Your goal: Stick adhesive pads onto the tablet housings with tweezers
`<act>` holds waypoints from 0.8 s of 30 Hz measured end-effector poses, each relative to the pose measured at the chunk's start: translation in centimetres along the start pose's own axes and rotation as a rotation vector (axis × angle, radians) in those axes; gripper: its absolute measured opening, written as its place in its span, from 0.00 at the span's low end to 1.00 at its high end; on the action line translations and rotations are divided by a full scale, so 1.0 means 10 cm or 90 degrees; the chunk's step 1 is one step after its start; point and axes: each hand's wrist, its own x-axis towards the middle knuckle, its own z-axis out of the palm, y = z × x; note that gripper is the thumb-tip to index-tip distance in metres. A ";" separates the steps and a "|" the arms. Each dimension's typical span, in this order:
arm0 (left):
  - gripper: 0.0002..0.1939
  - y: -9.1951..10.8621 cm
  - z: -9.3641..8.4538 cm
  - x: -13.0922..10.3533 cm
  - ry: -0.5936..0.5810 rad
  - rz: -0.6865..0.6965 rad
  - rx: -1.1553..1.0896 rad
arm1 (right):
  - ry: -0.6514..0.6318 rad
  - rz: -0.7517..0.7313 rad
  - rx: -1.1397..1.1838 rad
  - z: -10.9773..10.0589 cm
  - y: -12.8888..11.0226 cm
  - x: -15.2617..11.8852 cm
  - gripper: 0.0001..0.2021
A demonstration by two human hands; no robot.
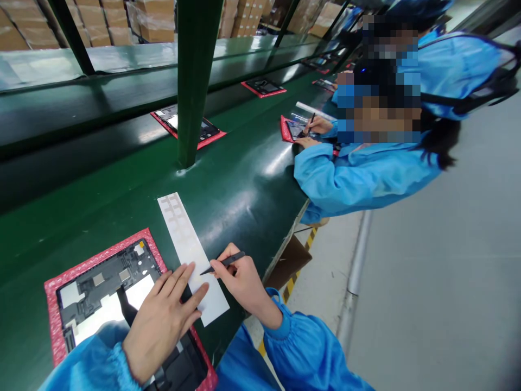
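Note:
A white strip sheet with pale square marks at its far end lies on the green table. My left hand is spread, its fingertips on the strip's left edge, its palm over an opened tablet-like device in red bubble wrap. Between the thumb and fingers of my right hand are black tweezers, whose tip is at the strip's surface. Whether anything is in the tip is too small to tell. My left hand and sleeve hide part of the device.
A green post rises from the table. Beyond it lie more devices in red wrap. At the right a person in a blue smock works at the same table. An open cardboard box stands below the table edge.

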 end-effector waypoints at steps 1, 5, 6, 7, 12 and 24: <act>0.26 0.00 0.00 0.00 -0.002 0.001 0.002 | -0.004 0.001 0.002 0.00 0.00 0.00 0.09; 0.27 -0.01 -0.01 -0.01 -0.008 0.013 0.010 | 0.005 0.003 0.018 0.02 0.00 -0.01 0.09; 0.28 -0.01 -0.01 -0.01 -0.009 0.014 0.010 | 0.010 0.007 0.026 0.02 0.00 -0.01 0.09; 0.28 0.00 0.00 -0.02 -0.010 0.013 0.007 | 0.015 0.013 0.037 0.03 0.01 -0.01 0.09; 0.23 0.02 0.02 0.01 -0.002 -0.017 -0.039 | 0.031 0.052 0.237 0.01 0.02 0.03 0.14; 0.13 -0.05 -0.37 -0.60 0.105 -0.157 -0.152 | -0.061 0.114 0.303 0.19 -0.11 -0.54 0.16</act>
